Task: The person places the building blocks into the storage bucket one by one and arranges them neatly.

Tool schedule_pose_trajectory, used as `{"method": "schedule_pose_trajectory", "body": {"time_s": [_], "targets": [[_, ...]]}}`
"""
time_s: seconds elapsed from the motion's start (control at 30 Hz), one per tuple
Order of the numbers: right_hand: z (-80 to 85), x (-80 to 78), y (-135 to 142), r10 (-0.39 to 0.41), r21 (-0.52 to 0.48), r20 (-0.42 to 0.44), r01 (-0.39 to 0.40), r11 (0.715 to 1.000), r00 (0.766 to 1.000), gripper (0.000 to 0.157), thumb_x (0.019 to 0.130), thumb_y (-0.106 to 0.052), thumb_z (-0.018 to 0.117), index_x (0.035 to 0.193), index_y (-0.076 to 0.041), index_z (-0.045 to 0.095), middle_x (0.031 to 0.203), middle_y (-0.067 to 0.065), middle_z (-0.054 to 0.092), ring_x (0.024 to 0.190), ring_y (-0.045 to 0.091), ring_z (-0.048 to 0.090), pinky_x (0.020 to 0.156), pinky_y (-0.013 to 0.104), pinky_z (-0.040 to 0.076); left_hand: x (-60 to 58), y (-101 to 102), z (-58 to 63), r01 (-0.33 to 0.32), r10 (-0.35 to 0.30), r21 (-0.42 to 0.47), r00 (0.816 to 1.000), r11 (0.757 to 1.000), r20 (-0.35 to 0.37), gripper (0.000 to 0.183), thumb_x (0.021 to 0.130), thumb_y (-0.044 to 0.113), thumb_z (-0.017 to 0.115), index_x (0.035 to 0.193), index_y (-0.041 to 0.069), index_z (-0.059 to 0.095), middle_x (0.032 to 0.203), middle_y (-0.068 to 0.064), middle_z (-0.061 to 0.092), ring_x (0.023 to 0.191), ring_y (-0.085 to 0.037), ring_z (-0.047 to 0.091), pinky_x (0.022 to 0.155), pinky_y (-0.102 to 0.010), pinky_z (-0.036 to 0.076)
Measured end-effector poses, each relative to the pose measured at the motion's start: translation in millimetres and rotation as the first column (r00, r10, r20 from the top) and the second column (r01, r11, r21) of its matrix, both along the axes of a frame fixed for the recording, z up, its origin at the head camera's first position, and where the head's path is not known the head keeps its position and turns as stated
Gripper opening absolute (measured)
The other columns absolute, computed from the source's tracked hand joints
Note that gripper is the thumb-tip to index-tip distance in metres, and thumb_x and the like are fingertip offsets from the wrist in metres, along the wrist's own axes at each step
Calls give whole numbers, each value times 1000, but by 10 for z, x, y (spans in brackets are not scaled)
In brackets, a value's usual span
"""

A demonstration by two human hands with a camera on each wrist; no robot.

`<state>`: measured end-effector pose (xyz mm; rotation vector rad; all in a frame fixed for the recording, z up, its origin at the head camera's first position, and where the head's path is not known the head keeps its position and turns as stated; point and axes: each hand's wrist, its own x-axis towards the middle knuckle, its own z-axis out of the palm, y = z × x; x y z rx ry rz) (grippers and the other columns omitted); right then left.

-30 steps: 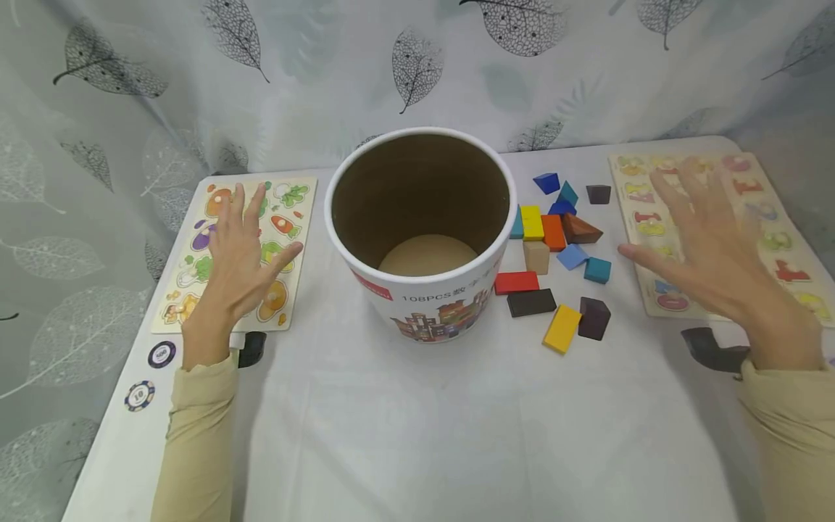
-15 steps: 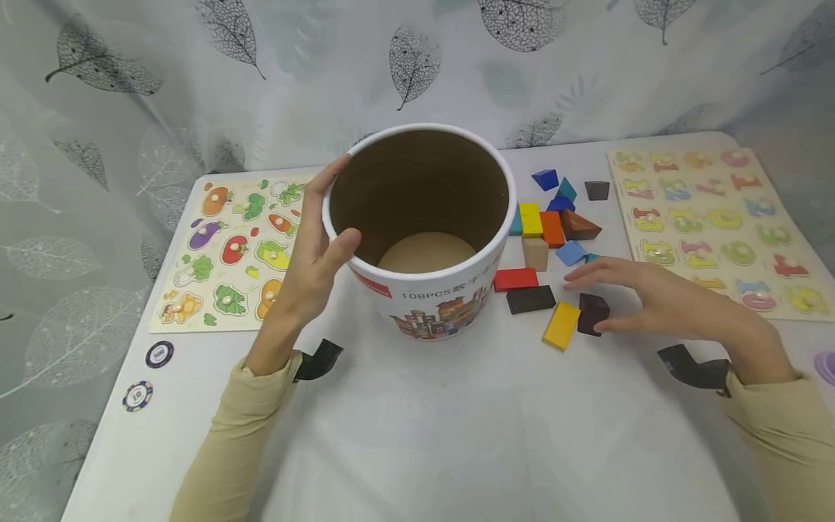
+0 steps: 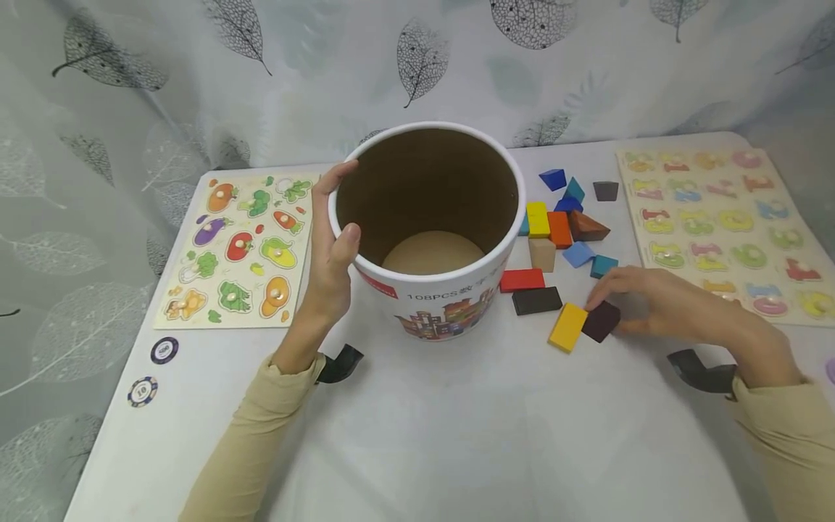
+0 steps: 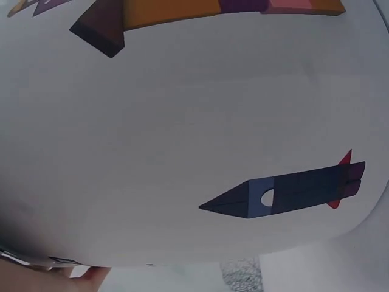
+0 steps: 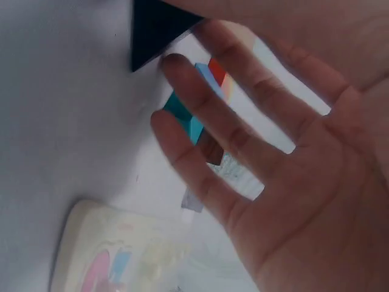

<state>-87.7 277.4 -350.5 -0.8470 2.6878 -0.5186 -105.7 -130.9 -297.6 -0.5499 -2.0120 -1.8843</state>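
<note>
- Left hand (image 3: 330, 270) grips the white, printed round bucket (image 3: 443, 308).
- Right hand (image 3: 672, 308) pinches 1 dark-purple angular block (image 3: 601, 322).
- Seemingly early: multicoloured geometric blocks (image 3: 578, 254) lie outside the bucket.

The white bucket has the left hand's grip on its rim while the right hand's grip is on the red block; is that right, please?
The block is wrong: the head view shows the grip of the right hand on the dark purple block; the left hand is on the rim of the white bucket.

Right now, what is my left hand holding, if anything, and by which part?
The left hand holds the white bucket by its rim, left side.
</note>
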Motion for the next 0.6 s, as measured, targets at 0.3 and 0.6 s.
{"method": "schedule_pose_trajectory", "body": {"time_s": [0.3,0.6], "targets": [[66,-18,19,-45,19,69,43,999,997,46,66,-15,89,101,-36,68,104,-22,66,100,8,62,88,33,55,-6,24,-17,-1,2,21,1000,1000,-29,97,79,74,54,145,6,31,146,-7,39,133,-25,36,111,-49,32],[691,-181,-106,-120,-85,-217,104,991,969,50,60,-15,93,104,-29,72,100,-10,70,90,-7,56,77,7,41,-6,20,-18,-14,15,38,999,999,-35,99,78,75,54,143,3,31,145,-10,38,133,-24,36,111,-45,33]]}}
